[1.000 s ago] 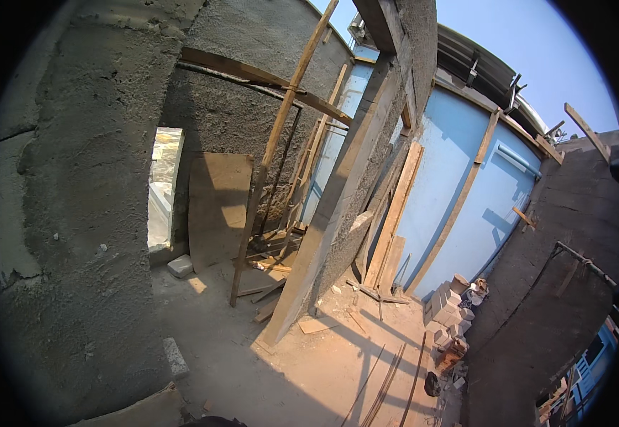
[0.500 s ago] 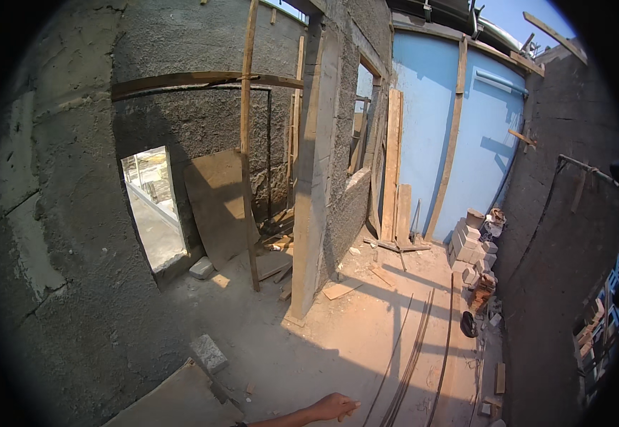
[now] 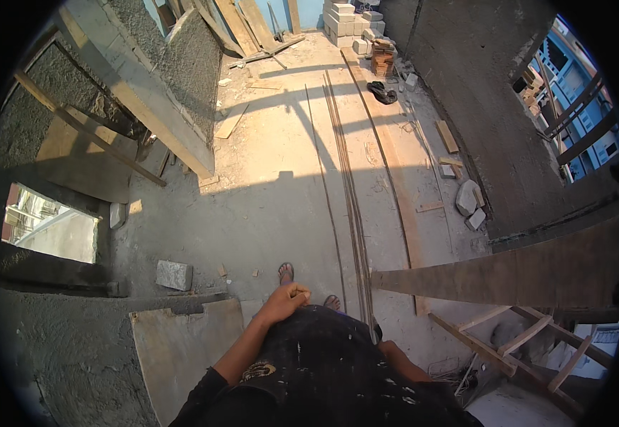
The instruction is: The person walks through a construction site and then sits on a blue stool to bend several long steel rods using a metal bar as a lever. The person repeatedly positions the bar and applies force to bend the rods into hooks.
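"Well, what takes up most of the room?"

"The dusty floor [image 3: 245,220], sunlit toward the far end and shaded nearer us. Next, the rough dark wall [image 3: 466,92] along the right."

"And after those?"

"A long brown plank [image 3: 387,156] on the floor, right of the middle. There's a wooden ladder [image 3: 526,336] near right, and a wide board [image 3: 188,356] near left."

"Where are the rods [image 3: 345,167]?"

"Just left of that plank, a thin bundle running from the far floor to the person's right side."

"Are the hands on them?"

"The right forearm [image 3: 407,364] shows, but the dark shirt [image 3: 338,370] hides the right hand, so I can't tell whether it grips anything. A pale block [image 3: 175,275] sits on the left. Smaller again is the left hand [image 3: 283,306], in front of the shirt, fingers curled in, nothing visible in them."
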Demonstrator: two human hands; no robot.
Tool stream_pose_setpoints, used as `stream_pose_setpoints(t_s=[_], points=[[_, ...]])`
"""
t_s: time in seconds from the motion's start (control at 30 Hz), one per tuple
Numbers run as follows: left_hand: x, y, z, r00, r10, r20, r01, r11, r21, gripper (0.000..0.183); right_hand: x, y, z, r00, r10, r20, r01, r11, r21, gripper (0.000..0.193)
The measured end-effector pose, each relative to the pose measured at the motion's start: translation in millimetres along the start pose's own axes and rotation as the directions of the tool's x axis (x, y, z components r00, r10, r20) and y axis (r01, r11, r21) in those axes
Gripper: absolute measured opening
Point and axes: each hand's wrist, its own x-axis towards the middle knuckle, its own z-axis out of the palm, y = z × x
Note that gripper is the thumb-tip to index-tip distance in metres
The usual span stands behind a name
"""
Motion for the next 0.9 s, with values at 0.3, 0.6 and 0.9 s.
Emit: stream_pose_setpoints(t_s=[0.3, 0.6, 0.9], points=[[76, 4, -22, 0.986, -0.015, 0.165, -0.018, 0.980, 0.198, 0.024, -39, -144, -60, 0.990, 0.141, -0.030, -0.134, 0.977, 0.167, 0.026], [98, 2, -142, 0.978, -0.121, -0.168, 0.150, 0.972, 0.179, 0.025, 39, -424, -132, 1.000, -0.015, 0.010, 0.013, 0.984, 0.175, 0.023], [49, -57, -253, 0.845, -0.462, -0.268, 0.532, 0.677, 0.508, 0.039, 128, -646, -180, 0.953, -0.262, -0.154, 0.214, 0.939, -0.270, 0.026]])
